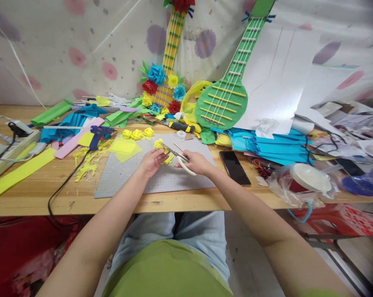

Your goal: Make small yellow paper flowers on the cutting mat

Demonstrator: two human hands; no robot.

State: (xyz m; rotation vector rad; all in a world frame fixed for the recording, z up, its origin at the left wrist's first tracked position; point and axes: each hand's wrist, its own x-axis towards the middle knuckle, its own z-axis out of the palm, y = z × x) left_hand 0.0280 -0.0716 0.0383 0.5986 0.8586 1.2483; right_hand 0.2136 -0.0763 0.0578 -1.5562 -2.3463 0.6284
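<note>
Over the grey cutting mat (118, 177), my left hand (153, 161) pinches a small yellow paper flower (159, 144). My right hand (196, 162) grips a pair of scissors (186, 166) with white handles. The scissor blades are spread apart and point toward the flower. Some yellow paper (168, 159) shows beneath the blades; whether it joins the flower I cannot tell. Behind my left hand lie several finished yellow paper flowers (137, 134), and yellow paper sheets (123, 148) rest on the mat's left part.
A blue glue gun (97, 137) with a black cord lies left, near yellow scraps (87, 163). A phone (234, 167) is right of the mat. Behind stand a green paper instrument (222, 105) and a yellow one (171, 53). A bagged cup (310, 178) sits at the right.
</note>
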